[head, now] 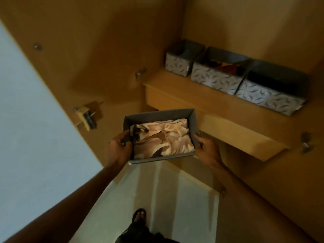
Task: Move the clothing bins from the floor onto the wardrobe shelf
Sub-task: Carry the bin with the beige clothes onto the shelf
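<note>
I hold a grey fabric bin in the air in front of the wardrobe, below and left of the shelf. Folded beige and brown camouflage clothing fills it. My left hand grips the bin's left wall, thumb inside. My right hand grips its right wall. The wooden wardrobe shelf carries three patterned grey bins in a row: a small one at the left, a middle one with brownish clothing, and a right one with dark contents.
The open wardrobe door stands at the left with hinges on it. A bare strip of shelf lies left of the small bin. A drawer front sits under the shelf. My foot in a sandal stands on the pale floor.
</note>
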